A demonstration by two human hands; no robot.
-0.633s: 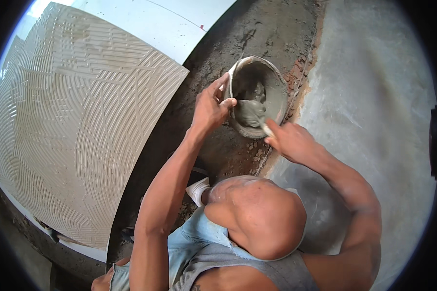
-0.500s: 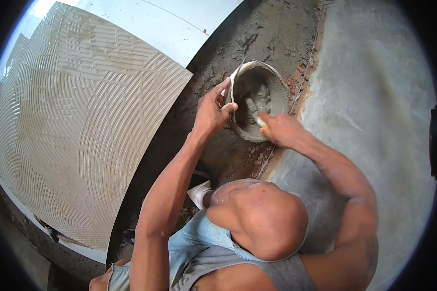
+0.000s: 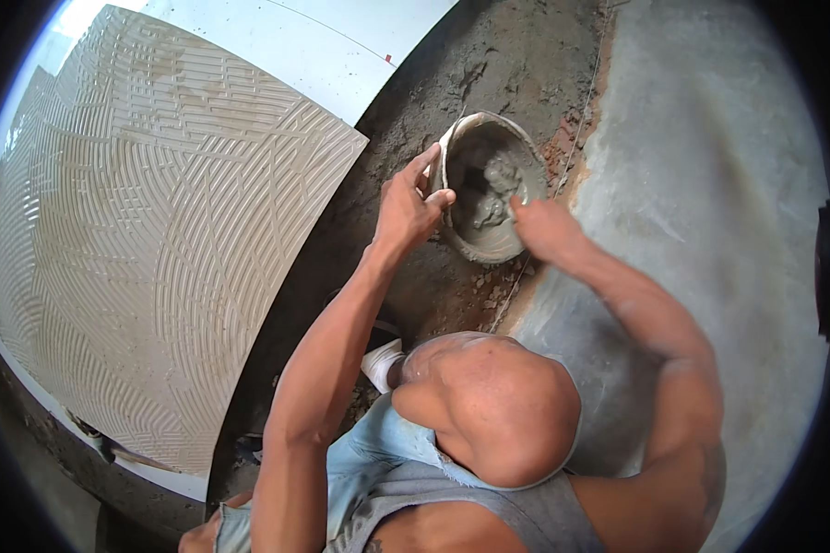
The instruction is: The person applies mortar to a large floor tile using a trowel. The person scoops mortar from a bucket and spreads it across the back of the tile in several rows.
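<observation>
A mortar-coated bucket (image 3: 493,253) holds wet grey mix (image 3: 500,180). My left hand (image 3: 410,207) grips its left rim, with fingers outside and thumb at the edge. My right hand (image 3: 549,230), slightly blurred, is closed at the right inside edge of the bucket on the pale handle of a tool (image 3: 518,201); the tool's working end is hidden in the mix. Both forearms reach up from the lower edge, either side of my bent knee (image 3: 489,405).
At left lies a large tile (image 3: 157,276) covered in ridged adhesive, beside white tiles (image 3: 341,51). Rough wet mortar (image 3: 526,60) runs up the middle, with rubble and a string line along it. A smooth concrete slab (image 3: 710,184) fills the right.
My right hand has moved up and right within the bucket, stirring the mix, which now heaps toward the upper right. My left hand stays on the rim, shifted slightly.
</observation>
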